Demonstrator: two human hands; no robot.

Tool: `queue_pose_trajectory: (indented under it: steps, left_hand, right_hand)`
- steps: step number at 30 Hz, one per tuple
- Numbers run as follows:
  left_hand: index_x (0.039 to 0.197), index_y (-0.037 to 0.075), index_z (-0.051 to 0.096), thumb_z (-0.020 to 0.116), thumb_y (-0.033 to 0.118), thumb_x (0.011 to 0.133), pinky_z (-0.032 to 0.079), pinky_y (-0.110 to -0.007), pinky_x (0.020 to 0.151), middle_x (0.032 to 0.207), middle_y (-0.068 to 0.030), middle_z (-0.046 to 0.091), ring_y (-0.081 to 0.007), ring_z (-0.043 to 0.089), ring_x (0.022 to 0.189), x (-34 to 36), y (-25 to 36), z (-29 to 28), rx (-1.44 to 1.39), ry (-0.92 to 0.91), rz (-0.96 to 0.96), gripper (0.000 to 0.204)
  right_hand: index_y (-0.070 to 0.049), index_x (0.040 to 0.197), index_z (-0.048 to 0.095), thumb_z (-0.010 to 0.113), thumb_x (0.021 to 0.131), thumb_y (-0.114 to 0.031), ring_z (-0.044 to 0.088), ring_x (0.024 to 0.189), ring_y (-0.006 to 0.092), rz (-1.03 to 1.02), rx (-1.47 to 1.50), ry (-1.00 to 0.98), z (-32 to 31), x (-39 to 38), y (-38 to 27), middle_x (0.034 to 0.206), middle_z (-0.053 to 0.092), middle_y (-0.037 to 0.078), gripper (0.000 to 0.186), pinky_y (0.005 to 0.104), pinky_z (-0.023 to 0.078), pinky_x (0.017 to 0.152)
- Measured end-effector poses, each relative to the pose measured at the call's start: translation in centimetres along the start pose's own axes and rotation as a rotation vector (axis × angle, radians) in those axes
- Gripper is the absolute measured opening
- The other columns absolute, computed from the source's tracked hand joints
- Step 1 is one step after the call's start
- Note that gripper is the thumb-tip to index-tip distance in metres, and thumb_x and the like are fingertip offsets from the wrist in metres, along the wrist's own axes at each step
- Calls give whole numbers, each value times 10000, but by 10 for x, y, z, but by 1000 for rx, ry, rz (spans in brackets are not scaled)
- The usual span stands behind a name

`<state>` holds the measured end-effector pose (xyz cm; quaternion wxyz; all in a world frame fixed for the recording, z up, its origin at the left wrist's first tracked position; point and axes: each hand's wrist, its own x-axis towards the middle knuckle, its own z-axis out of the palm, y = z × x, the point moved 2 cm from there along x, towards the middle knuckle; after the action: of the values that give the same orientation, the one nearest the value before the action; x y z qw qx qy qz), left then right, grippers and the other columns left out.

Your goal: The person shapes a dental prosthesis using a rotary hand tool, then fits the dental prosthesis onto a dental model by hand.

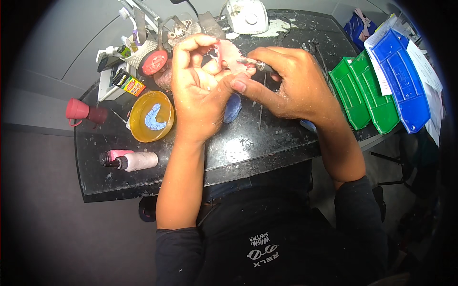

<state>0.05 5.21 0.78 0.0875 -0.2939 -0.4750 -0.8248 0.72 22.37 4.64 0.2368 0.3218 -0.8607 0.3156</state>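
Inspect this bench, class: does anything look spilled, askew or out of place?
Yes: white residue is smeared beside the white device, standing out against the black tabletop. At the near left, a whitish bottle and a pink bottle lie on their sides instead of upright.

- Black shirt (pixel 305 229), plain-looking cloth, with a white drawing of round-lensed glasses (pixel 262 252) printed on the chest.
- Small white lettering (pixel 260 237) in two lines, on the waist side of the glasses.
- One larger line of white lettering (pixel 269 260), on the collar side of the glasses; all the print stands upside down.
- Left sleeve (pixel 179 252), dark, to the left of the glasses, ending near the elbow.
- Right sleeve (pixel 358 205), dark, to their right, similarly long.
- Bluish-dark trousers (pixel 238 186), beyond the glasses, past the shirt's hem.
- Left hand (pixel 200 90) and right hand (pixel 298 86) ungloved, pale specks on them.
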Motion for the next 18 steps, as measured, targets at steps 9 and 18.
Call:
queue_pose_trajectory:
  steps: [9, 18]
  left_hand:
    - [1304, -6, 367, 758, -72, 830, 607, -430, 940, 1248, -142, 430, -312, 669, 1064, 0, -1, -1, -28, 2, -20, 618]
    - [1312, 1, 360, 751, -83, 832, 608, -422, 932, 1267, -156, 439, -315, 667, 1064, -1, -2, -2, -52, 7, -31, 625]
  right_hand:
    - [-27, 791, 696, 753, 835, -536, 671, 640, 343, -11, 19, 23, 0, 0, 1, 702, 670, 146, 513, 403, 533, 602]
    - [-33, 792, 700, 756, 837, -523, 659, 617, 334, 29, 57, -6, -1, 0, 0, 679, 658, 136, 495, 398, 517, 584]
